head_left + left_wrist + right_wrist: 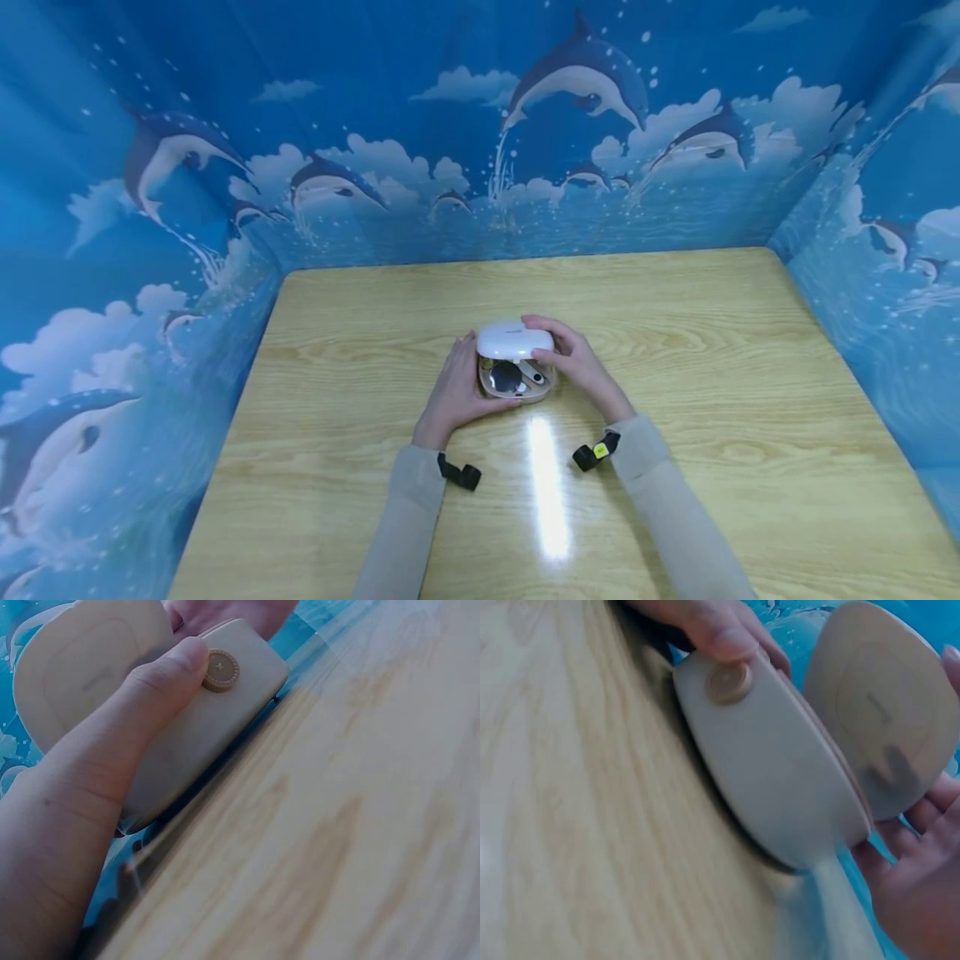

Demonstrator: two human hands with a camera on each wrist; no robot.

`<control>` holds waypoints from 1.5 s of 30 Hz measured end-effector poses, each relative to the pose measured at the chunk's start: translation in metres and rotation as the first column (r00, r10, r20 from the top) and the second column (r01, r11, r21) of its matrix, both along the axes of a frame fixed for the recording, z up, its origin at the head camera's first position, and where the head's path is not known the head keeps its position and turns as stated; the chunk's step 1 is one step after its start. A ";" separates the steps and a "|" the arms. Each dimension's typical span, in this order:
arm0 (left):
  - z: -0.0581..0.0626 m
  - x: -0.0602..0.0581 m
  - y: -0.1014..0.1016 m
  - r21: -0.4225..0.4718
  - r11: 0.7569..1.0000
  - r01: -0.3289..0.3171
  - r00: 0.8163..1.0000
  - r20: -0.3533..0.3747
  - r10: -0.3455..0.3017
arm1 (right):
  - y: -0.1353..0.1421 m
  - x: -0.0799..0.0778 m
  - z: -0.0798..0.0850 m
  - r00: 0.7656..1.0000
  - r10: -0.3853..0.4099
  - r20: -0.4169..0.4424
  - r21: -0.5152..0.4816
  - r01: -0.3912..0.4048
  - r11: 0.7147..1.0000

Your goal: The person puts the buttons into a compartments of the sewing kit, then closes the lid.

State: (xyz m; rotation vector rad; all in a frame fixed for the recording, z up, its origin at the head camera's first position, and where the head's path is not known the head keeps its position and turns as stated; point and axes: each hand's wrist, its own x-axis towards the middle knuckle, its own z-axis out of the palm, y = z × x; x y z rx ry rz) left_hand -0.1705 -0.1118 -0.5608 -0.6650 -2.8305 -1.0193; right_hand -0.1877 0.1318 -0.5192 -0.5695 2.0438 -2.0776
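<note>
A small white case (536,395) sits on the table with its hinged lid (515,340) tilted up. My left hand (459,393) grips the base, fingers along the left side and thumb across the front, its tip at the round tan button (223,670). On the other side my right hand (576,360) holds the lid by its right edge, thumb at the front. Inside the case lie a dark round disc (506,377) and a white piece with a black dot (532,372). The lid covers the back of the interior in the head view.
The wood-grain table (360,367) stretches around the case, with a bright light streak (549,492) in front. A blue dolphin-print curtain (420,125) encloses the back and sides. Small black cameras (461,476) are strapped to both wrists.
</note>
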 end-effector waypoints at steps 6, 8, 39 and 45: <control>0.000 0.000 0.000 0.002 1.000 -0.002 1.000 -0.001 0.002 | 0.008 0.003 -0.007 0.999 0.047 -0.009 0.057 -0.046 0.997; 0.001 -0.001 0.000 0.008 1.000 0.000 1.000 -0.007 0.000 | 0.009 0.005 -0.003 0.998 0.058 -0.009 0.084 -0.057 0.995; 0.004 -0.002 0.002 -0.026 1.000 0.008 1.000 -0.020 -0.009 | 0.011 0.017 0.009 0.983 0.127 -0.131 0.154 -0.106 0.982; 0.003 -0.001 0.001 -0.028 1.000 0.002 1.000 -0.018 -0.002 | 0.011 0.016 0.009 0.982 0.131 -0.137 0.157 -0.109 0.982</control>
